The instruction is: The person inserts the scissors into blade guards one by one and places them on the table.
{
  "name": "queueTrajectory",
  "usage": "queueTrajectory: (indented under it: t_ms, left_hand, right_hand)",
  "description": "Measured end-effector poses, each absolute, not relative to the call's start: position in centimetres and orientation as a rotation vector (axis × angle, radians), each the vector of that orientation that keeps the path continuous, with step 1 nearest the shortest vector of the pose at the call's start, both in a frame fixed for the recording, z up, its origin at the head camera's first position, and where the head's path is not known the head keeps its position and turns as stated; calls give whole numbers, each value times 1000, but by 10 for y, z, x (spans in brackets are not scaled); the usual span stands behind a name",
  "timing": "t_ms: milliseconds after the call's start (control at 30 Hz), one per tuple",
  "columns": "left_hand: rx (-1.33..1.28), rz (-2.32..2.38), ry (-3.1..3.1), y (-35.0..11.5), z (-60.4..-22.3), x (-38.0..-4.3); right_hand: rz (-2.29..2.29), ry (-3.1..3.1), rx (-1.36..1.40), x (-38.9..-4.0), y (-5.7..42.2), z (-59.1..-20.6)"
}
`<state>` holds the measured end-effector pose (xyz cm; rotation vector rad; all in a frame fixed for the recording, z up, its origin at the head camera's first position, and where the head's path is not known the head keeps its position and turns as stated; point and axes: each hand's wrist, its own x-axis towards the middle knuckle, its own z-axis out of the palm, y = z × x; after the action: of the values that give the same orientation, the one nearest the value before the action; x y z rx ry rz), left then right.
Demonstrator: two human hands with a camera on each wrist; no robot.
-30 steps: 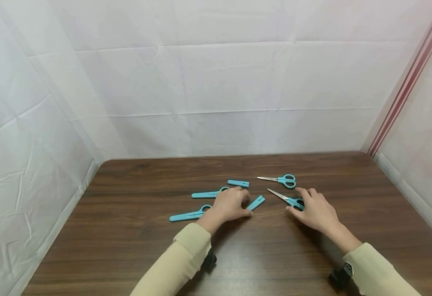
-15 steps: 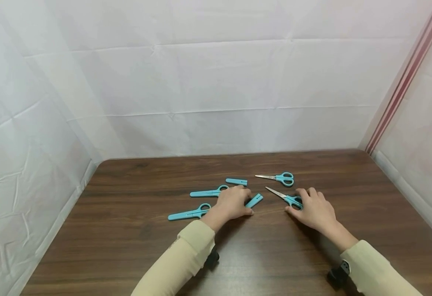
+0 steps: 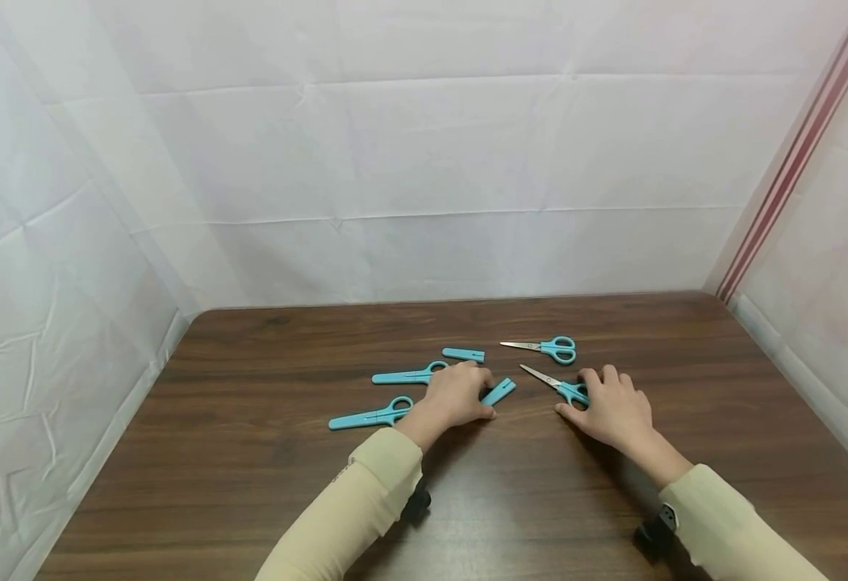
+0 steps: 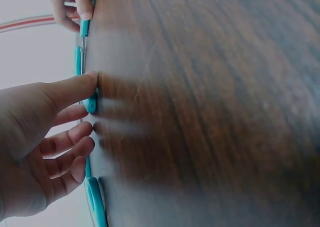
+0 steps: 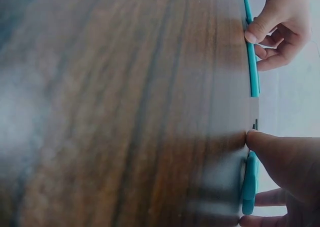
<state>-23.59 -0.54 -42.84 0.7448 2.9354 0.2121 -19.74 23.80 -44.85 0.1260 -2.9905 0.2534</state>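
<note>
In the head view my left hand (image 3: 456,394) rests low over a light-blue blade sheath (image 3: 499,392), thumb and fingers spread around it. Left of that hand lie two pairs of light-blue scissors in their sheaths, a farther pair (image 3: 402,377) and a nearer pair (image 3: 367,419), the latter's handles partly hidden. My right hand (image 3: 616,407) surrounds the handles of bare-bladed scissors (image 3: 556,386), tip toward the upper left. The right wrist view shows the thumb (image 5: 260,139) on the table, apart from the handle (image 5: 249,182). Neither hand shows a clear grip.
Bare scissors (image 3: 558,349) lie farther back on the brown wooden table (image 3: 249,484), pointing left. Beside their tip is a loose light-blue sheath (image 3: 463,354). White sheeting (image 3: 424,161) stands behind the table and along both sides.
My right hand has shifted slightly left, closer round the scissors' handles. My left hand stays about the same place by the sheath. The head view has tilted a little.
</note>
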Motion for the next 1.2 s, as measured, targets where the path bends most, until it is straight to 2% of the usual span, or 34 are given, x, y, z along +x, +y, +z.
queueTrajectory:
  t_ms: [1200]
  left_hand:
    - [677,291,2900,-6,-428,-238]
  right_hand:
    - [215,-3043,50,-201,237,-445]
